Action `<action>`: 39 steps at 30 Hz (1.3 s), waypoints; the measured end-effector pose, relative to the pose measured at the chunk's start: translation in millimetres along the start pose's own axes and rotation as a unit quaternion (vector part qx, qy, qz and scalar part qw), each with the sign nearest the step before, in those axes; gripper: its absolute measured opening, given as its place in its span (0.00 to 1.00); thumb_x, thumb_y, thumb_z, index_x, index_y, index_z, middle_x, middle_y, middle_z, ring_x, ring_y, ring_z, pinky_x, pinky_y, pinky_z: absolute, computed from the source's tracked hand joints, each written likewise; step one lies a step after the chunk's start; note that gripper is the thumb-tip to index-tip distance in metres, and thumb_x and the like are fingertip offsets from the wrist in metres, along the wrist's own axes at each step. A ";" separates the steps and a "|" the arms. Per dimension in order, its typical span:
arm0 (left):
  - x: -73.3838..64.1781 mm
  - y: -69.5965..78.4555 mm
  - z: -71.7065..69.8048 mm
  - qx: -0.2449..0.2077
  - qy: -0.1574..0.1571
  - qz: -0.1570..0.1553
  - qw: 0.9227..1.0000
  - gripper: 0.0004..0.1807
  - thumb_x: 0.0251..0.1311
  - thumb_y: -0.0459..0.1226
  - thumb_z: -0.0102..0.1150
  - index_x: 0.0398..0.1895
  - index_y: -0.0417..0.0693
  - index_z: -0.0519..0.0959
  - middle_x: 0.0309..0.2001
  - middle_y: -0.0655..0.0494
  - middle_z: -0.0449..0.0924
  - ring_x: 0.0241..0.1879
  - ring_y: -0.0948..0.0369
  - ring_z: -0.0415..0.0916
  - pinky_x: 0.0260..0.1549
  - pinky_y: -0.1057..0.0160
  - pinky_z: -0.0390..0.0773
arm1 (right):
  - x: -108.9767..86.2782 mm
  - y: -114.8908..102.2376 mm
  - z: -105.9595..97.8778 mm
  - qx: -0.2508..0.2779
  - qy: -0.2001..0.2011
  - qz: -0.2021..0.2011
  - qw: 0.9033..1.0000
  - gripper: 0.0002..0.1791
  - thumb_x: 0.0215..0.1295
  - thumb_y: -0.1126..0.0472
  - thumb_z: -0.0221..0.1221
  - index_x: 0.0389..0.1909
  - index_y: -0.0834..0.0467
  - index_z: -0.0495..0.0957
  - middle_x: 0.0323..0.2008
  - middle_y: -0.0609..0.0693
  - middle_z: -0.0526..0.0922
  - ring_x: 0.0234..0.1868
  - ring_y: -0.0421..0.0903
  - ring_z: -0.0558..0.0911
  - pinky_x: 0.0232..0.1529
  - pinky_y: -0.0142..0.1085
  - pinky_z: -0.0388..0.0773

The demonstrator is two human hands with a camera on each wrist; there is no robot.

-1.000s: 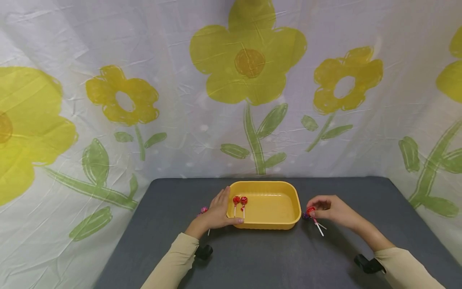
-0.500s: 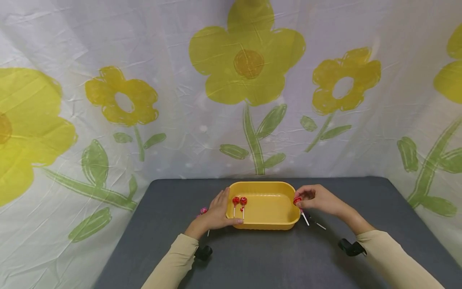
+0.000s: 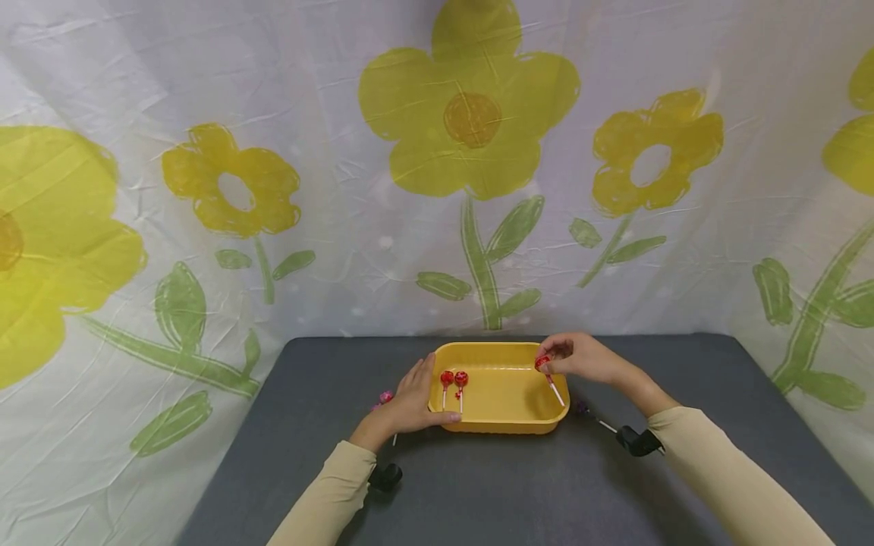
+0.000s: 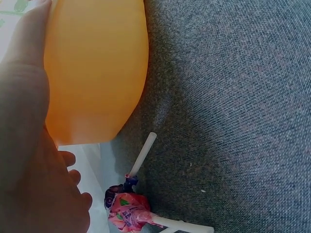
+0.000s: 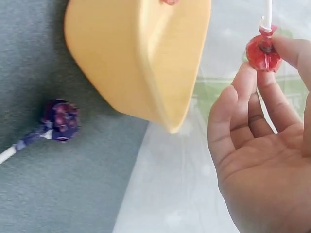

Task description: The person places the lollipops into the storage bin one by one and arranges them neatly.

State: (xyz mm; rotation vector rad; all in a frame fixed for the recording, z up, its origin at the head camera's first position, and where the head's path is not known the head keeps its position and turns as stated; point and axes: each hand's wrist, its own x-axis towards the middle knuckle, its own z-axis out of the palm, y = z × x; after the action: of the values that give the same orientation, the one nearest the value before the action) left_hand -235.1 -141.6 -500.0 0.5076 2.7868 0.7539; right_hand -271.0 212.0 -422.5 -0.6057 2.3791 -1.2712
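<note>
My right hand (image 3: pixel 580 356) pinches a red-wrapped lollipop (image 3: pixel 543 363) between thumb and fingertips, above the right end of a yellow tray (image 3: pixel 505 427). Its white stick slants down toward the tray's right side; in the right wrist view the red lollipop (image 5: pixel 264 53) shows clearly at the fingertips. At the tray's left end rests my left hand (image 3: pixel 404 406), fingers straight along the side and thumb over the front rim. Inside the tray, on the left, two red lollipops (image 3: pixel 461 378) lie side by side, sticks pointing toward me.
A purple-wrapped lollipop (image 5: pixel 60 120) lies on the dark grey table (image 3: pixel 505 493), right of the tray. Pink (image 4: pixel 129 212) and dark purple lollipops (image 4: pixel 112 194) lie to its left, partly hidden by my left hand in the head view. A flower-printed curtain (image 3: pixel 341 189) hangs behind.
My right hand has carried the red lollipop up and leftward from beside the purple one to over the tray's right end. My left hand has stayed in place.
</note>
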 end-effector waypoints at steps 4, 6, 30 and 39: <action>0.3 0.5 -0.9 -0.003 0.000 -0.002 1.000 0.72 0.46 0.71 0.64 0.80 0.44 0.32 0.81 0.44 0.37 0.81 0.45 0.34 0.77 0.38 0.41 | 8.3 -7.2 -3.5 -0.009 -0.010 0.000 1.000 0.14 0.64 0.56 0.65 0.46 0.61 0.81 0.37 0.56 0.85 0.41 0.56 0.81 0.44 0.40 0.79; 0.5 0.4 -1.0 -0.005 0.002 -0.003 1.000 0.72 0.46 0.70 0.64 0.80 0.44 0.32 0.81 0.44 0.38 0.80 0.45 0.35 0.76 0.38 0.42 | 13.4 -9.7 -4.9 -0.017 -0.013 -0.003 1.000 0.14 0.64 0.56 0.64 0.46 0.61 0.81 0.37 0.57 0.86 0.38 0.55 0.80 0.42 0.41 0.78; 1.7 -0.4 1.6 -0.001 0.003 0.000 1.000 0.72 0.47 0.70 0.64 0.80 0.44 0.32 0.81 0.43 0.39 0.80 0.45 0.36 0.76 0.38 0.42 | 70.5 -13.9 10.5 -0.016 -0.051 0.001 0.999 0.14 0.63 0.59 0.64 0.47 0.59 0.84 0.32 0.54 0.88 0.39 0.49 0.85 0.47 0.41 0.82; 2.1 -0.8 0.9 0.002 0.008 0.005 1.000 0.71 0.48 0.69 0.64 0.80 0.43 0.33 0.81 0.42 0.41 0.80 0.44 0.37 0.76 0.38 0.44 | 83.6 -9.2 23.4 -0.009 -0.058 0.016 0.998 0.13 0.61 0.60 0.64 0.47 0.54 0.85 0.35 0.50 0.89 0.40 0.42 0.86 0.51 0.45 0.84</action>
State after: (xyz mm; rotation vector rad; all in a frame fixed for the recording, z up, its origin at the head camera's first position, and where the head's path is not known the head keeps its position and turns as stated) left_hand -237.0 -141.1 -501.5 0.5181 2.8035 0.7583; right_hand -327.2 146.8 -437.1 -0.6284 2.2976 -1.1698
